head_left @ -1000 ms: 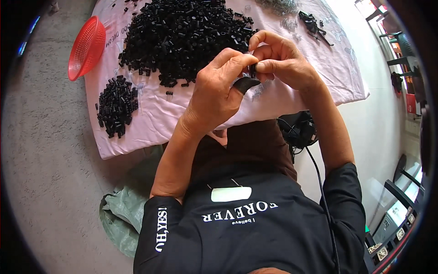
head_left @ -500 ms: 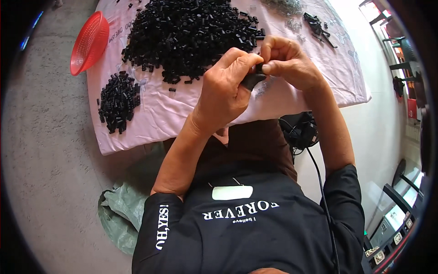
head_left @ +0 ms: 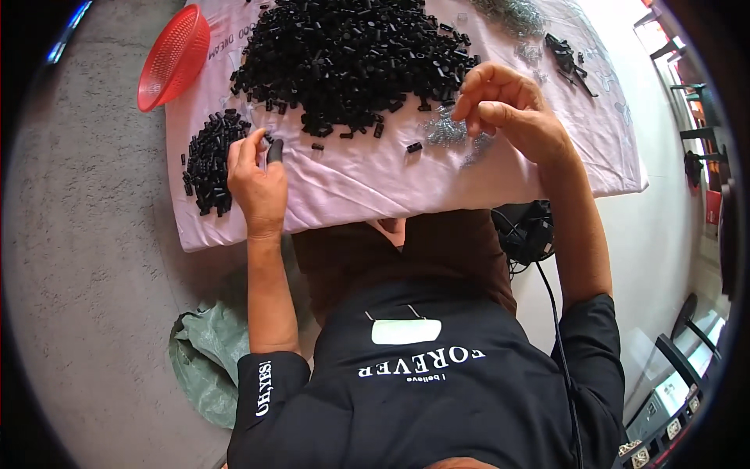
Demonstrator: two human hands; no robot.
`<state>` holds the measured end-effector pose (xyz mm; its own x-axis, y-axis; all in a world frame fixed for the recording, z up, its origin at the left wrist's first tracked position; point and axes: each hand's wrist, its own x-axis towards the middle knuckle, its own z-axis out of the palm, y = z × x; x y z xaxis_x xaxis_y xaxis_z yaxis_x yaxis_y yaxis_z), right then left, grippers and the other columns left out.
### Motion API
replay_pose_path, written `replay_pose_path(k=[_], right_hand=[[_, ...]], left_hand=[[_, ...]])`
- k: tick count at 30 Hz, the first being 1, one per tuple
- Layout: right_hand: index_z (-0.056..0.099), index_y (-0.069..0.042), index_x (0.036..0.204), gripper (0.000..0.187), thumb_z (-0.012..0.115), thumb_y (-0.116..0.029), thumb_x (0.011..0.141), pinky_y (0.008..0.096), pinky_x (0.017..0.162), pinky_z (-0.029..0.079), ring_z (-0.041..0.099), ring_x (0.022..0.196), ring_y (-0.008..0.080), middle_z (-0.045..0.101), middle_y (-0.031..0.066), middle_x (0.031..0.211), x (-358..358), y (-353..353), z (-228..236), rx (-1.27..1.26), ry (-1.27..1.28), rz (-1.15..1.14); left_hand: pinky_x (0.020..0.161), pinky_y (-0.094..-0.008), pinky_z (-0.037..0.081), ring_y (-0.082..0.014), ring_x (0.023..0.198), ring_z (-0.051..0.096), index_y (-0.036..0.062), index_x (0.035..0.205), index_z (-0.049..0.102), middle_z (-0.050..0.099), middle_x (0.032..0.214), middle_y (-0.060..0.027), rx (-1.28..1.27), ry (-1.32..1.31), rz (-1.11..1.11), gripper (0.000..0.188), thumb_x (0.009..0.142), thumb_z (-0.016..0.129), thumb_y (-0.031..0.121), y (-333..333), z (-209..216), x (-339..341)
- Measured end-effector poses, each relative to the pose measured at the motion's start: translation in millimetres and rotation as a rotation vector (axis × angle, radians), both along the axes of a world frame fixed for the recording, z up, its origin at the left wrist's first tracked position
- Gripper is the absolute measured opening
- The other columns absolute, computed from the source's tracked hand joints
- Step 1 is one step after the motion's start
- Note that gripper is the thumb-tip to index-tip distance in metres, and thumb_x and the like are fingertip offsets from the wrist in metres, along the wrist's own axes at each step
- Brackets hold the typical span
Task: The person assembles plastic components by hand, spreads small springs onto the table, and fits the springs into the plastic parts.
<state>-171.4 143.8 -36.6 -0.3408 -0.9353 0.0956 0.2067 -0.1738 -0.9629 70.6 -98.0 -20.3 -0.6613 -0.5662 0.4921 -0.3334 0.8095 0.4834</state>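
My left hand is at the right edge of a small pile of black tubular pieces. Its thumb wears a dark cover, and a small black piece shows between thumb and fingertips. My right hand hovers with loosely curled fingers, thumb apart, and nothing visible in it. Below its fingertips lies a scatter of tiny clear or silvery parts. A single black piece rests on the pink cloth between my hands. Behind them spreads a large heap of black pieces.
A red mesh basket leans at the table's left edge. More clear parts and a few longer black pieces lie at the far right. A green sack sits on the floor, and a black cable runs down my right side.
My hands were together over the cloth, working on a black piece. The left has moved away to the small pile; the right has stayed near its place and lifted its thumb away.
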Motion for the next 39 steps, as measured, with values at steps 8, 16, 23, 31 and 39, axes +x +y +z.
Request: replay_pose_path(k=[8,16,23,31,39], right_hand=[[0.063,-0.007,0.108,0.025,0.07,-0.022,0.09,0.0213,0.07,0.048,0.065,0.078,0.0095,0.072,0.0084,0.097,0.1,-1.2,-3.1,-0.013,-0.043,-0.013],[0.058,-0.006,0.113,0.035,0.07,-0.029,0.089,0.0187,0.067,0.047,0.063,0.076,0.0094,0.07,0.0079,0.097,-0.5,-1.7,-3.9,0.01,-0.026,-0.027],[0.063,-0.005,0.109,0.025,0.069,-0.022,0.092,0.0237,0.074,0.051,0.066,0.08,0.0105,0.072,0.0105,0.099,0.6,-1.7,-3.6,-0.055,-0.058,0.001],[0.064,-0.005,0.108,0.027,0.071,-0.024,0.09,0.0256,0.075,0.052,0.066,0.08,0.0116,0.072,0.0101,0.099,2.4,-1.2,0.0,-0.01,-0.01,-0.013],[0.06,-0.003,0.11,0.038,0.071,-0.031,0.087,0.0263,0.074,0.051,0.065,0.079,0.0138,0.069,0.0114,0.098,3.6,-2.2,0.0,0.019,0.037,-0.024]], left_hand=[[0.09,-0.0408,0.046,-0.0313,0.094,0.059,-0.0013,0.11,0.066,0.061,0.098,-0.0133,-0.126,-0.174,0.167,0.04,0.071,0.061,-0.005,-29.9,-19.1,39.2],[0.073,-0.0274,0.052,-0.0184,0.081,0.064,0.0002,0.099,0.069,0.063,0.096,-0.0084,0.237,-0.117,-0.135,0.03,0.074,0.058,-0.013,16.4,-3.6,10.6],[0.069,-0.0337,0.052,-0.0258,0.075,0.062,-0.0002,0.093,0.064,0.061,0.089,-0.011,0.198,-0.139,-0.159,0.028,0.07,0.054,-0.012,13.4,-11.6,6.1],[0.074,-0.0383,0.053,-0.0313,0.081,0.065,-0.0016,0.097,0.063,0.063,0.09,-0.0154,0.102,-0.067,-0.018,0.024,0.075,0.057,-0.009,4.9,-19.7,-6.7],[0.073,-0.0386,0.053,-0.0317,0.08,0.064,-0.0016,0.104,0.064,0.062,0.092,-0.0151,0.141,-0.062,-0.15,0.036,0.071,0.054,-0.011,29.0,-20.4,-22.5]])
